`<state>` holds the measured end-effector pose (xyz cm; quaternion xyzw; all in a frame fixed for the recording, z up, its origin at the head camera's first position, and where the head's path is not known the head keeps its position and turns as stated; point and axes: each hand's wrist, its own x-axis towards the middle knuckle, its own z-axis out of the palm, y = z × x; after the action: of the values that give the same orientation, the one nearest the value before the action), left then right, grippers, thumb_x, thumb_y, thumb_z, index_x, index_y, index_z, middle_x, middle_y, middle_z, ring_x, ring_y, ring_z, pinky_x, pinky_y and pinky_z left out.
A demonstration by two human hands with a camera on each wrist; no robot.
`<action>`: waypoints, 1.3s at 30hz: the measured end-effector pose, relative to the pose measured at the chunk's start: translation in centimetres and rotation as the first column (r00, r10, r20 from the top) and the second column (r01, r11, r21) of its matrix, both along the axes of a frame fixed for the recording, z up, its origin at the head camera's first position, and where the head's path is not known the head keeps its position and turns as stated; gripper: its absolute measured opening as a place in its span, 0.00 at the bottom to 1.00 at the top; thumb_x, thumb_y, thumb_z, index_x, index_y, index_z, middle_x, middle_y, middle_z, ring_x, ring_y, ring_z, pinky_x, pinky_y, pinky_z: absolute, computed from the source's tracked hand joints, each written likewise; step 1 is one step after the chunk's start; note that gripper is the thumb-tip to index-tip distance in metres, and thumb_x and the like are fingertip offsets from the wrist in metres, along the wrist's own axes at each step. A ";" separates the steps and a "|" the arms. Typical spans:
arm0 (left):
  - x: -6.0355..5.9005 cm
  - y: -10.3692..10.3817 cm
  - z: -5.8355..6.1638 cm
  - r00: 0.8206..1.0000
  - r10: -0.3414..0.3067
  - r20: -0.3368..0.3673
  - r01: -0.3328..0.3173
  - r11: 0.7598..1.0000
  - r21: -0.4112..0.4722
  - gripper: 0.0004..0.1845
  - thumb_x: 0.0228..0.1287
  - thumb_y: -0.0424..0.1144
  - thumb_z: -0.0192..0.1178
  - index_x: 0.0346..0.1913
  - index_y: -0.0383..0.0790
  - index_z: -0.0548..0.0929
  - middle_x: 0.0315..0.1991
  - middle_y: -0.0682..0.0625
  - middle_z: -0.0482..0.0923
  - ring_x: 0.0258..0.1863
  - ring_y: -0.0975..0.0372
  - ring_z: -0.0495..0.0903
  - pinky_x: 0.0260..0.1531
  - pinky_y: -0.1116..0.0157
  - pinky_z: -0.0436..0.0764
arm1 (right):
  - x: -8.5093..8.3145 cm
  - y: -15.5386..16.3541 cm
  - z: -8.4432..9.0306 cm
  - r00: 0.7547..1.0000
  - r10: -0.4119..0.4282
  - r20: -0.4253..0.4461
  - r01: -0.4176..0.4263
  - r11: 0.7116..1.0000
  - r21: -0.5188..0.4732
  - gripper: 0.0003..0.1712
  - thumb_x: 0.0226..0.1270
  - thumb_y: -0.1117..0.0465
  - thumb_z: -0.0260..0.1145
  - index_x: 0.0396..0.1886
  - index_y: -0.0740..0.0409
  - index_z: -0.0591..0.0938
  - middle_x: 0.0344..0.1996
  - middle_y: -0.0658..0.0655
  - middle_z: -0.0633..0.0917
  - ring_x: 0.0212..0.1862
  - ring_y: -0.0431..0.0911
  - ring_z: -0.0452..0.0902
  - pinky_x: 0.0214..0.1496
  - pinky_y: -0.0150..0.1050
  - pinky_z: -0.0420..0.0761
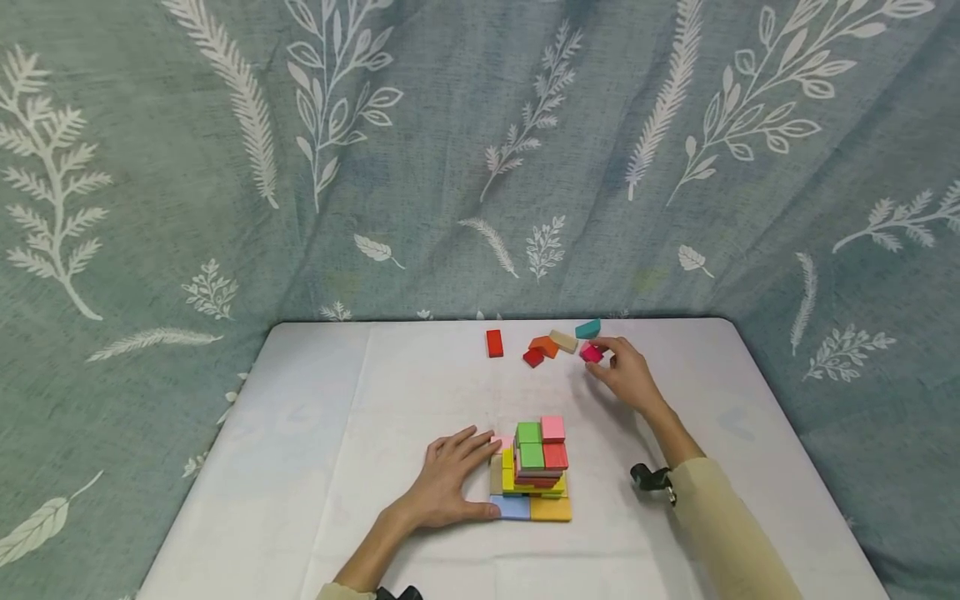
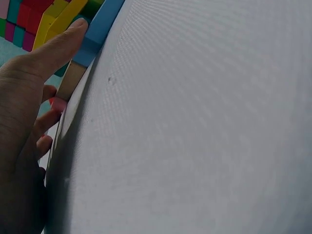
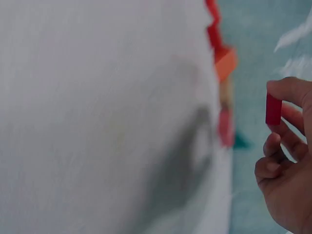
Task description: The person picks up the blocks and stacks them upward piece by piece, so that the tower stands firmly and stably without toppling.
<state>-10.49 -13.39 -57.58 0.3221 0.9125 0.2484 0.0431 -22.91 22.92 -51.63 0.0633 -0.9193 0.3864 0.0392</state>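
A stepped stack of coloured wooden blocks [image 1: 532, 457] stands near the middle of the table, with green, pink and red pieces at its top. My left hand [image 1: 450, 479] rests at the stack's left side, fingers spread and thumb by the light blue base block [image 1: 512, 507]. Its fingertips are near a tan block [image 2: 72, 80] and a pink one in the lower layers. Toward the table's far edge, my right hand [image 1: 630, 379] pinches a small crimson block [image 3: 273, 109] between thumb and fingers, raised above the tabletop. A pink block [image 3: 224, 127] lies beyond it.
Loose blocks lie along the far edge: a red one [image 1: 494, 343], a smaller red one [image 1: 533, 357], an orange one [image 1: 544, 346], a tan one [image 1: 563, 340] and a teal one [image 1: 588, 329]. The white-covered table [image 1: 405, 383] meets a patterned green curtain [image 1: 450, 167].
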 end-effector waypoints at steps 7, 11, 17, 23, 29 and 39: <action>-0.1 -0.1 0.0 1.000 0.002 -0.010 -0.002 1.000 -0.007 0.55 0.51 0.79 0.59 0.79 0.58 0.59 0.79 0.57 0.55 0.79 0.54 0.48 0.68 0.42 0.51 | 2.8 -3.4 3.8 0.982 0.170 -0.079 -0.176 0.982 -0.072 0.27 0.66 0.57 0.72 0.64 0.53 0.79 0.47 0.51 0.79 0.43 0.55 0.70 0.35 0.42 0.71; -0.1 0.0 0.2 1.000 -0.001 -0.008 0.001 1.000 -0.001 0.55 0.51 0.79 0.59 0.79 0.58 0.59 0.79 0.57 0.56 0.79 0.53 0.49 0.68 0.42 0.51 | 4.6 -4.8 5.5 0.957 0.267 -0.114 -0.277 0.957 -0.084 0.25 0.65 0.57 0.72 0.62 0.50 0.81 0.50 0.48 0.79 0.46 0.51 0.69 0.38 0.43 0.74; -0.1 0.0 0.2 1.000 0.000 -0.013 0.000 1.000 0.002 0.55 0.51 0.79 0.59 0.79 0.58 0.59 0.79 0.56 0.57 0.78 0.52 0.49 0.67 0.41 0.52 | 7.2 -6.3 7.3 0.907 0.399 -0.135 -0.412 0.907 -0.088 0.25 0.64 0.58 0.72 0.61 0.39 0.80 0.57 0.43 0.80 0.59 0.46 0.69 0.56 0.53 0.76; -0.1 0.0 0.0 1.000 0.009 -0.009 -0.009 1.000 -0.010 0.54 0.51 0.79 0.59 0.79 0.59 0.59 0.79 0.57 0.56 0.79 0.53 0.49 0.68 0.42 0.52 | 9.1 -7.0 8.0 0.856 0.500 -0.132 -0.511 0.857 -0.064 0.25 0.63 0.56 0.72 0.60 0.39 0.81 0.58 0.41 0.80 0.61 0.43 0.66 0.58 0.58 0.74; -0.1 0.1 0.0 1.000 0.004 -0.016 -0.004 1.000 -0.004 0.54 0.52 0.79 0.58 0.79 0.58 0.60 0.78 0.57 0.57 0.79 0.53 0.49 0.67 0.42 0.52 | 10.0 -7.4 8.0 0.839 0.535 -0.096 -0.538 0.843 -0.009 0.25 0.63 0.55 0.72 0.60 0.34 0.81 0.55 0.37 0.79 0.60 0.39 0.66 0.59 0.52 0.74; 0.0 0.0 -0.2 1.000 0.006 -0.024 -0.006 1.000 -0.004 0.55 0.51 0.81 0.57 0.79 0.59 0.59 0.79 0.58 0.56 0.79 0.53 0.49 0.67 0.42 0.52 | 10.3 -7.5 7.4 0.826 0.561 -0.056 -0.562 0.827 -0.011 0.25 0.64 0.56 0.71 0.59 0.32 0.80 0.54 0.37 0.79 0.58 0.40 0.65 0.63 0.56 0.70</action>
<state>-10.45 -13.39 -57.73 0.3220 0.9145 0.2427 0.0323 -12.61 15.44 -44.27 0.3398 -0.8535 0.3915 -0.0519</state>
